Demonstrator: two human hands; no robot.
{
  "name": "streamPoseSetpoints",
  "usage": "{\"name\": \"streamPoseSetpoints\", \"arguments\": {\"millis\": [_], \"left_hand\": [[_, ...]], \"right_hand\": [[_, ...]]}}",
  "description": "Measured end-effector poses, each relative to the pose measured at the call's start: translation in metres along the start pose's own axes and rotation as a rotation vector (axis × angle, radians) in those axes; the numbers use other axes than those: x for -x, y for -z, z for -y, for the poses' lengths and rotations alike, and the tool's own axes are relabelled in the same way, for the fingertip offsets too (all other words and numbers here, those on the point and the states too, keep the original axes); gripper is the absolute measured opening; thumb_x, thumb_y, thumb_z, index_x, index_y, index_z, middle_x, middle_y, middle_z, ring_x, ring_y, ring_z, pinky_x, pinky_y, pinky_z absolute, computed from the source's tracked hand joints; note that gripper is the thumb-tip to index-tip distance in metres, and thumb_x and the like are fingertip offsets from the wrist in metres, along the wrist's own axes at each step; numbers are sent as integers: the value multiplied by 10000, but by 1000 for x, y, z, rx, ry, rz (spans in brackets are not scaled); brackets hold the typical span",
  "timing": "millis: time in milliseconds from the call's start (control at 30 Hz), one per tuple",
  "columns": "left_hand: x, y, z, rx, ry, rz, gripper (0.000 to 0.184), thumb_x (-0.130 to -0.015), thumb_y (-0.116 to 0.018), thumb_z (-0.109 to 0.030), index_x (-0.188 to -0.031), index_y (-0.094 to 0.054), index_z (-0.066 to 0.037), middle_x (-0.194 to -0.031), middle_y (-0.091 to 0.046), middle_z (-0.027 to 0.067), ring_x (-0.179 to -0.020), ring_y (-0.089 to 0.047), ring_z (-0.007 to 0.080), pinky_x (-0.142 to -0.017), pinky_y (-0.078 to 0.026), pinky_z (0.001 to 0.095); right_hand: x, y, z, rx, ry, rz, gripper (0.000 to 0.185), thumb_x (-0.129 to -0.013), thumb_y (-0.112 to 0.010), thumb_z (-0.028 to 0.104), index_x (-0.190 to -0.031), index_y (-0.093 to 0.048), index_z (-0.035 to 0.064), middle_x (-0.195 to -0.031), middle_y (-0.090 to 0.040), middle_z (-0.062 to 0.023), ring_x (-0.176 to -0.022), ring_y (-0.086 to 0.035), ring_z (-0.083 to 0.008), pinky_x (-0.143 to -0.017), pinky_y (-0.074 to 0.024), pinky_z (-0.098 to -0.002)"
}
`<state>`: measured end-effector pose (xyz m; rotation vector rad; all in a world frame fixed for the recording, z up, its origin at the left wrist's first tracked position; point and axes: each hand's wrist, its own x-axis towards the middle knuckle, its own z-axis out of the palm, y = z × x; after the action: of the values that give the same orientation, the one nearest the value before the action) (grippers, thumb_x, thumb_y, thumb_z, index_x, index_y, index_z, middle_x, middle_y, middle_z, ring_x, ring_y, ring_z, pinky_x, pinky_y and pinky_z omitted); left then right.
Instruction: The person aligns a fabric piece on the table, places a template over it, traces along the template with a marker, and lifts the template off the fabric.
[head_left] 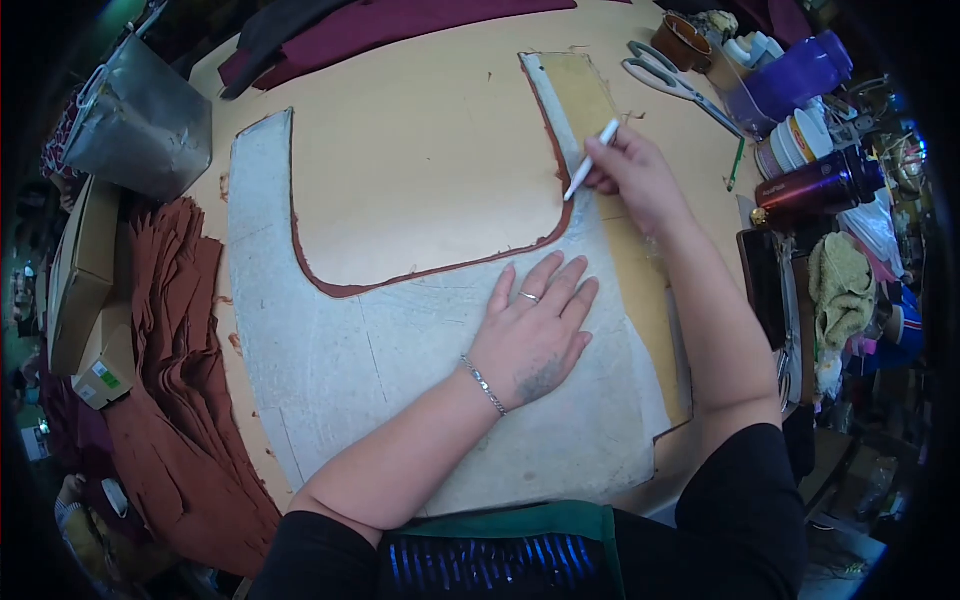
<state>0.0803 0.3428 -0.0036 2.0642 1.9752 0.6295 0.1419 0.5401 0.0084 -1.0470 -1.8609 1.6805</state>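
Observation:
A large grey pattern piece [420, 350] with a U-shaped cutout lies flat before me, and a thin edge of reddish-brown fabric [345, 291] shows along the cutout. My left hand [535, 330] rests on the pattern below the cutout, fingers spread, holding nothing. In my right hand [630, 175] is a white pen [592, 160], its tip at the right side of the cutout's curve. Beneath the pattern's right side, a yellowish sheet [640, 290] sticks out.
Stacked reddish-brown fabric [180, 330] lies left, near a metal bin [145, 120] and cardboard boxes [85, 270]. Maroon cloth [400, 25] lies at the far edge. Scissors [670, 80], a green pencil [736, 165], a dark bottle [820, 187] and a phone [762, 285] are at right.

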Motion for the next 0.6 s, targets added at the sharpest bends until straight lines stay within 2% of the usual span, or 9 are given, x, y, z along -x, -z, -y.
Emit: {"name": "streamPoseSetpoints", "arguments": {"millis": [100, 300, 433, 600], "left_hand": [[-1, -1, 0, -18, -9, 15, 439, -784, -510, -276, -1183, -433, -111, -1280, -342, 59, -1203, -279, 222, -961, -231, 474], [-1, 0, 1, -5, 1, 20, 439, -788, -502, -282, -1185, -429, -108, -1281, -339, 62, -1211, -265, 224, -964, -227, 478], [-1, -1, 2, 4, 6, 25, 431, -787, -502, -280, -1176, -438, -107, -1281, -339, 62, -1215, -260, 223, -968, -221, 479], [-2, 0, 2, 7, -3, 15, 427, -786, -503, -277, -1172, -443, -107, -1280, -339, 61, -1214, -259, 220, -966, -223, 480]], "right_hand": [[21, -9, -10, 14, 113, 89, 168, -841, -529, 184, -857, -522, 17, -729, -581, -26, -648, -533, -69, -600, -430, -213], [24, -10, -13, 35, 82, 154, 168, -840, -528, 160, -891, -518, 0, -726, -589, -33, -649, -535, -66, -607, -431, -207], [3, 3, -4, 198, 67, 122, 201, -835, -533, 173, -888, -513, -20, -723, -588, -41, -636, -528, -65, -588, -425, -210], [-54, 8, -4, 357, 252, 16, 221, -827, -541, 198, -885, -524, -15, -720, -590, -57, -630, -538, -87, -587, -433, -233]]}}
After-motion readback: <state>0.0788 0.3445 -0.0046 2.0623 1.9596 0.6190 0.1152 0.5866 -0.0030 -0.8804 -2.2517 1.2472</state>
